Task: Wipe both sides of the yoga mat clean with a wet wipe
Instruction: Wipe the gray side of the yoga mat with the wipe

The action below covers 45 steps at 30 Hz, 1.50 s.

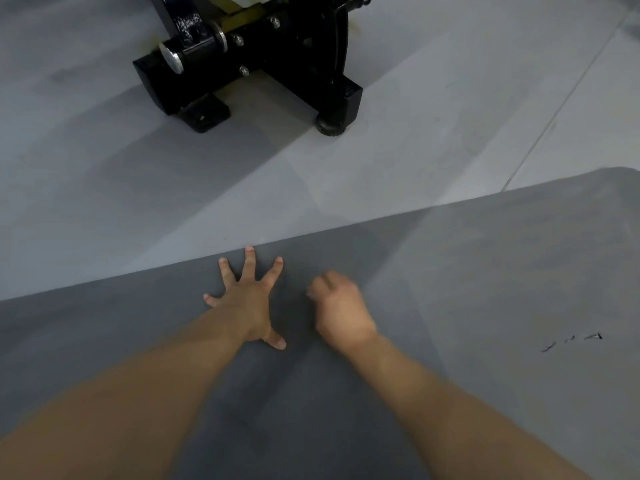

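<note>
The grey yoga mat (485,289) lies flat on the floor and fills the lower half of the view, its far edge running from the lower left up to the right. My left hand (249,299) presses flat on the mat with fingers spread wide, fingertips close to the far edge. Just to its right, my right hand (341,310) is curled into a fist on the mat and blurred by motion. The wet wipe is hidden under it; only a faint pale bit shows at the knuckles.
The black metal base of an exercise machine (263,64) stands on the pale grey floor (104,185) beyond the mat, with a round foot (329,126). A small dark marking (571,341) sits on the mat's right part.
</note>
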{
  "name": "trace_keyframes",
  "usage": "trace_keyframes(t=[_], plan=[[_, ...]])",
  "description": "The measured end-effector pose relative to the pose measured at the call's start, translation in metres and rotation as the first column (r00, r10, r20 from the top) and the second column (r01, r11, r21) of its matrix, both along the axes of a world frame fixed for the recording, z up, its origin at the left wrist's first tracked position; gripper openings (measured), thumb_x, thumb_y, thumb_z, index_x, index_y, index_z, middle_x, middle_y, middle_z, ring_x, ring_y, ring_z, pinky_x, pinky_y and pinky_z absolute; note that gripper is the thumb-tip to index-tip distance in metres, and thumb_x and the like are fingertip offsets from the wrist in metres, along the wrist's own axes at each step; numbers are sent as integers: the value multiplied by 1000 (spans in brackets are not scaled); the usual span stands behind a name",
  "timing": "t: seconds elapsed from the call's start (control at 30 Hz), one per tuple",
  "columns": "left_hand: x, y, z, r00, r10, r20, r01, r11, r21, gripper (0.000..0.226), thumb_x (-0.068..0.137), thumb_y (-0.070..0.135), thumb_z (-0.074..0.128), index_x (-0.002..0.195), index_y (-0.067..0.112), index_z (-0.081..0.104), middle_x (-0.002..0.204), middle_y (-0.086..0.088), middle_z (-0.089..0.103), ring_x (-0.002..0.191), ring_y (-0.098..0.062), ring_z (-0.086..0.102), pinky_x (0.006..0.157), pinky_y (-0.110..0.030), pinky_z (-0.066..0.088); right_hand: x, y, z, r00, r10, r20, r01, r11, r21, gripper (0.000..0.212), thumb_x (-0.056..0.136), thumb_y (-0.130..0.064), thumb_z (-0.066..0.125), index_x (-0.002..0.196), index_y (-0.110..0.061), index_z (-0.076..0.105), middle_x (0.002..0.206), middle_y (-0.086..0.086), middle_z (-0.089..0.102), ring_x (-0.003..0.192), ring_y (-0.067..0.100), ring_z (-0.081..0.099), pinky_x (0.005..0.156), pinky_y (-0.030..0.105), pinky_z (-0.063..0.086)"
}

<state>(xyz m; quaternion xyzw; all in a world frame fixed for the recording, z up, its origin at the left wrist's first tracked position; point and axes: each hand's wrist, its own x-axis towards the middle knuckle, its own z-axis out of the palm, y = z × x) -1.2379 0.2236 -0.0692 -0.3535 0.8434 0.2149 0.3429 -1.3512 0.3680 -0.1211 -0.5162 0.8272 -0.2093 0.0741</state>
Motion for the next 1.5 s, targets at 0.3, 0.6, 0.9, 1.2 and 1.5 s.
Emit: trace_keyframes(t=[0.3,0.6,0.9,1.2,1.5], plan=[[-1,0,2,1000,14,5,-14,1000,0,154,49,53,97,150,55,-19,152,7,-48,142,-46,-36,105,-81,20,-81,27,-6,837,-547,10,543,827,-145,6,76,-2,51,72,-5,55,73,19,56,70,38,55,68,42,36],[0,0,0,1000,25,-17,-26,1000,-15,155,44,52,98,151,55,-14,153,9,-46,144,-46,-33,104,-82,22,-24,-27,-4,994,106,-41,-108,993,-55,16,64,-1,54,77,-9,56,77,13,54,70,34,53,65,39,41],[0,0,1,999,40,-26,-40,999,-9,154,44,51,98,151,57,-12,153,10,-45,145,-45,-32,104,-82,21,-124,12,-6,891,-450,-60,442,890,-112,9,69,1,47,71,-4,54,75,21,55,69,40,53,63,43,38],[1,0,0,999,40,-28,-41,999,-25,155,42,53,98,150,57,-13,154,11,-44,146,-43,-31,105,-81,22,-30,-62,-6,1000,-13,21,14,999,-39,14,73,2,65,83,-7,60,84,16,58,76,36,56,69,39,47],[-2,0,0,998,58,12,-57,998,-16,156,44,49,99,149,58,-16,151,11,-48,144,-43,-34,106,-80,21,-156,0,-2,865,-502,-23,493,857,-150,12,78,-9,47,81,-4,56,83,22,56,75,42,55,64,45,43]])
